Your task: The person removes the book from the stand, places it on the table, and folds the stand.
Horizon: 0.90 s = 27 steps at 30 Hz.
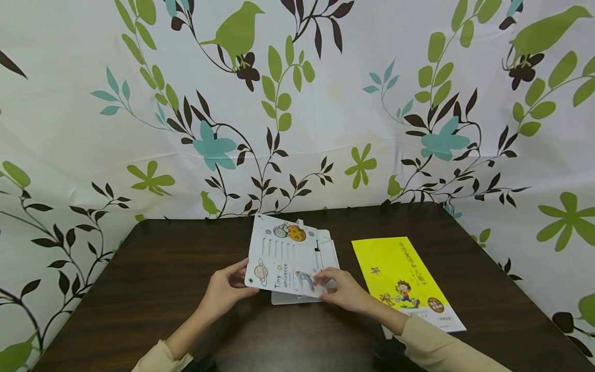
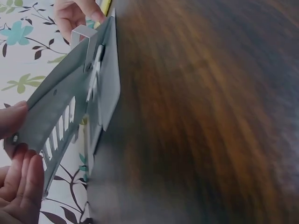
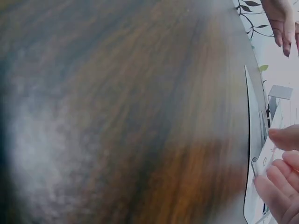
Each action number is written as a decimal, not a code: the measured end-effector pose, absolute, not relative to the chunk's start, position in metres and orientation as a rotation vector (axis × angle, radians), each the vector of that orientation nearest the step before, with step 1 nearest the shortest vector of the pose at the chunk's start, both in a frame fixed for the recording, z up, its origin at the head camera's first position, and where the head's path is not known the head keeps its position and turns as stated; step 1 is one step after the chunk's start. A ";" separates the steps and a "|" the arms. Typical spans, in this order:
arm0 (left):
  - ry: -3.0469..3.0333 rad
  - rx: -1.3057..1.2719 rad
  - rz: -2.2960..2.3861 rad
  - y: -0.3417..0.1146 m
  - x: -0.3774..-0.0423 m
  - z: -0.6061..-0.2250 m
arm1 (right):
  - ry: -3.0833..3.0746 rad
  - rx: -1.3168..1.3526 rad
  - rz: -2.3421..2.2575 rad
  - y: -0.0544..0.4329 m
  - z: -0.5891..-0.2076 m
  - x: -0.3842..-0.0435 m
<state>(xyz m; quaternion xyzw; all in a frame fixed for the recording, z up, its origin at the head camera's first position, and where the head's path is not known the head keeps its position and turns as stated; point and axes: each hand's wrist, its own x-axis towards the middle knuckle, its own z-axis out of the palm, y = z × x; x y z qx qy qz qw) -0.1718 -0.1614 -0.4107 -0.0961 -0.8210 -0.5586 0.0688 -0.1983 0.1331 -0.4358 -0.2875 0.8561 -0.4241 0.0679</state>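
In the head view, a white folding book stand (image 1: 279,253) with slots, "Tiny universe" lettering and space drawings sits mid-table, its printed plate tilted up over a lower plate (image 1: 288,298). My left hand (image 1: 223,287) pinches the printed plate's left corner between thumb and fingers; the left wrist view shows the grey back of that plate (image 2: 53,105) and a bent metal bracket (image 2: 84,37). At the lower right corner, my right hand (image 1: 341,289) grips the stand with thumb and curled fingers. Its fingertips overlap the rocket drawing.
A yellow book (image 1: 395,268) with a cartoon child on its cover lies right of the stand, its lower left edge behind my right forearm. The dark wooden table (image 1: 186,248) ends at a patterned cloth (image 1: 325,113) with leaves and birds.
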 end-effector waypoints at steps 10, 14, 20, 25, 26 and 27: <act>-2.674 -0.224 -1.533 -0.172 -0.174 -0.424 | 2.693 -0.888 -1.160 0.130 -0.435 -0.198; -2.723 -0.226 -1.459 -0.175 -0.174 -0.428 | 2.703 -0.898 -1.138 0.129 -0.435 -0.198; -2.788 -0.229 -1.409 -0.177 -0.173 -0.436 | 2.729 -0.895 -1.095 0.128 -0.434 -0.197; -2.802 -0.218 -1.364 -0.175 -0.174 -0.440 | 2.734 -0.874 -1.071 0.127 -0.432 -0.196; -2.800 -0.218 -1.363 -0.175 -0.174 -0.440 | 2.730 -0.871 -1.071 0.127 -0.431 -0.196; -2.799 -0.216 -1.361 -0.175 -0.174 -0.440 | 2.725 -0.877 -1.074 0.127 -0.431 -0.196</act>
